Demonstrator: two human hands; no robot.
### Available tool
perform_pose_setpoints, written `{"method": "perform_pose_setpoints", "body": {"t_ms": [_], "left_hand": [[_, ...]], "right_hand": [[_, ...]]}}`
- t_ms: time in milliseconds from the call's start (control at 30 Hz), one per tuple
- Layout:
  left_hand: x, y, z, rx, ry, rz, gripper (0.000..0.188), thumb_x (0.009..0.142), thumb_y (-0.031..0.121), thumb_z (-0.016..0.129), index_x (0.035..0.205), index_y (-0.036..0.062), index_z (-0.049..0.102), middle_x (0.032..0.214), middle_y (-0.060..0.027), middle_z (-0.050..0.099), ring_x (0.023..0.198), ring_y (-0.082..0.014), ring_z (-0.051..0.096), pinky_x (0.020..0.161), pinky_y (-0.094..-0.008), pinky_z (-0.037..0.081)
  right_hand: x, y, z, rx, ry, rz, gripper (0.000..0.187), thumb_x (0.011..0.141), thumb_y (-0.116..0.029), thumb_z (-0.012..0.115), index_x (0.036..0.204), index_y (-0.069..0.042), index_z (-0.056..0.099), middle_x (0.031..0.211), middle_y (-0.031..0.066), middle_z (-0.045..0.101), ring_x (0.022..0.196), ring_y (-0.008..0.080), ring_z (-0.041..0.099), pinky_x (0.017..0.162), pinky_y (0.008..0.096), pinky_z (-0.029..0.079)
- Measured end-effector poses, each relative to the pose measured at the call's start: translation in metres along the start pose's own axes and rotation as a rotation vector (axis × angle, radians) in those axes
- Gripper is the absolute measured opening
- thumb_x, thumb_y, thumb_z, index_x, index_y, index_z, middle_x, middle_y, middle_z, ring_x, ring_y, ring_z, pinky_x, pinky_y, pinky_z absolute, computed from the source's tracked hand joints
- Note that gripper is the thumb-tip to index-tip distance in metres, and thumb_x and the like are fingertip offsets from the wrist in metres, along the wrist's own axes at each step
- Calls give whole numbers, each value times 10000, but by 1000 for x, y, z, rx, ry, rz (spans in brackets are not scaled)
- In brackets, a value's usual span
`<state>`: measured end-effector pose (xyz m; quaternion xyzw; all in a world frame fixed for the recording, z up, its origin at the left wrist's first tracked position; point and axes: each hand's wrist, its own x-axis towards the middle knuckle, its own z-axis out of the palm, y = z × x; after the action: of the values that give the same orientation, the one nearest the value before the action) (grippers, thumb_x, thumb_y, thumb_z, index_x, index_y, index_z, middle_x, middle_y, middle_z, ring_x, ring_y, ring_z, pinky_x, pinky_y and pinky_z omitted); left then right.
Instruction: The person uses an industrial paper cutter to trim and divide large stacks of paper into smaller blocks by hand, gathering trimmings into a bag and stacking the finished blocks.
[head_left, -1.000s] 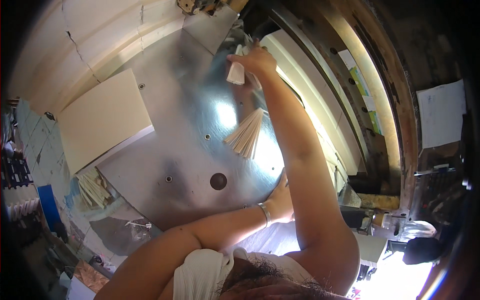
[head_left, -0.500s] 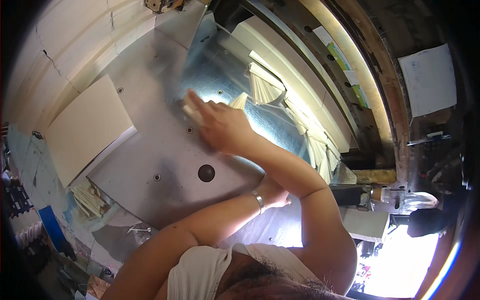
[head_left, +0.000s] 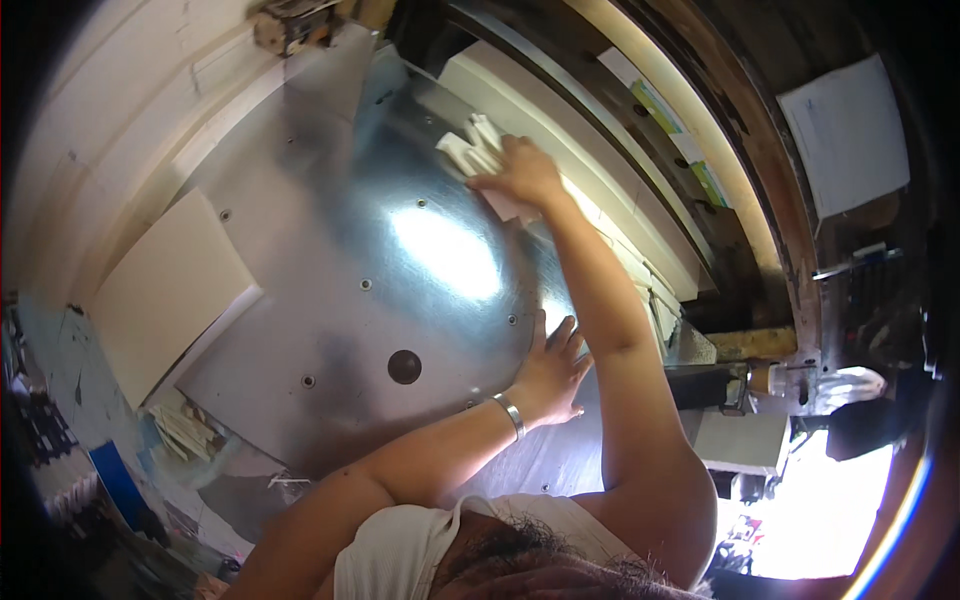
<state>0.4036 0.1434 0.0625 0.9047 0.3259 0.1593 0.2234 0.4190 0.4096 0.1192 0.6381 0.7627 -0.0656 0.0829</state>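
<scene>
My right hand [head_left: 522,178] reaches across the metal table to its far right side. Its fingers and thumb close around a bunch of cream paper strips [head_left: 470,146]; part of the bunch is hidden by the hand. My left hand [head_left: 553,375], below a silver bracelet [head_left: 510,415], rests on the metal table [head_left: 300,300] with its fingers spread and nothing in it. A round dark hole [head_left: 404,367] in the tabletop lies to the left of my left hand.
A stack of cream paper sheets [head_left: 180,295] sits at the table's left edge. More loose strips [head_left: 185,432] lie below it. Along the right runs a pale ledge [head_left: 570,135] with strips beside it. A wooden block [head_left: 290,28] stands at the top.
My right hand has moved away and to the right, from mid-table to the strips by the ledge, which are now bunched. My left hand has come forward from under the right arm, fingers spread.
</scene>
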Motion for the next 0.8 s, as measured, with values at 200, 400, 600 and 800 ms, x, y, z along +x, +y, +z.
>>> {"method": "perform_pose_setpoints", "body": {"t_ms": [200, 400, 600, 800], "left_hand": [[2, 11, 2, -576, -93, 269, 489, 823, 445, 801, 1114, 58, 731, 1118, -153, 726, 1136, -302, 651, 1002, -487, 471], [7, 3, -1, -782, -28, 261, 404, 847, 456, 789, 753, 70, 719, 765, -85, 700, 726, -263, 694, 703, -404, 547], [12, -1, -3, -872, 244, 303, 365, 855, 434, 807, 808, 92, 688, 811, -73, 661, 763, -247, 678, 703, -367, 539], [13, 2, -9, -778, 676, 399, 319, 840, 384, 831, 928, 101, 713, 971, -78, 707, 890, -267, 690, 802, -390, 549]], "right_hand": [[-136, -42, 33, 44, -29, -385, 561, 877, -433, 764, 1199, -42, 521, 1157, 179, 628, 1061, 390, 672, 890, 498, 566], [-187, 33, 37, -28, -75, 4, 717, 810, -517, 820, 1276, -54, 531, 1271, 195, 597, 1169, 372, 630, 923, 505, 534], [-102, 124, 22, -136, 287, -98, 1326, 442, -732, 905, 1494, -58, 462, 1465, 170, 534, 1345, 368, 509, 1136, 500, 360], [-79, 112, 34, -37, 247, -83, 1072, 543, -723, 872, 1337, -47, 620, 1279, 171, 647, 1251, 350, 560, 1070, 494, 379]]}}
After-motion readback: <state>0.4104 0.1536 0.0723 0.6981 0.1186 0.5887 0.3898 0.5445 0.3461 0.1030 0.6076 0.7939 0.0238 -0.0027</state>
